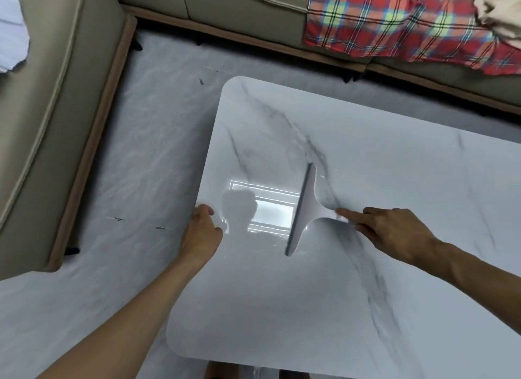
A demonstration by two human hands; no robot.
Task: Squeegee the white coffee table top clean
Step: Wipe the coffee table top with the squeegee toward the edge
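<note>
A white marble-patterned coffee table top (366, 265) fills the middle and right of the head view. A white squeegee (306, 209) with a grey blade lies flat on it, the blade running near to far and the handle pointing right. My right hand (386, 229) holds the end of that handle, fingers stretched along it. My left hand (201, 229) rests on the table's left edge, fingers curled over the rim. A bright ceiling light reflection and a head shadow show on the glossy top between the hands.
A beige sofa (56, 124) wraps around the left and far sides, close to the table. A red plaid cloth (394, 20) lies on the far sofa seat. The grey marble floor (146, 153) separates sofa and table.
</note>
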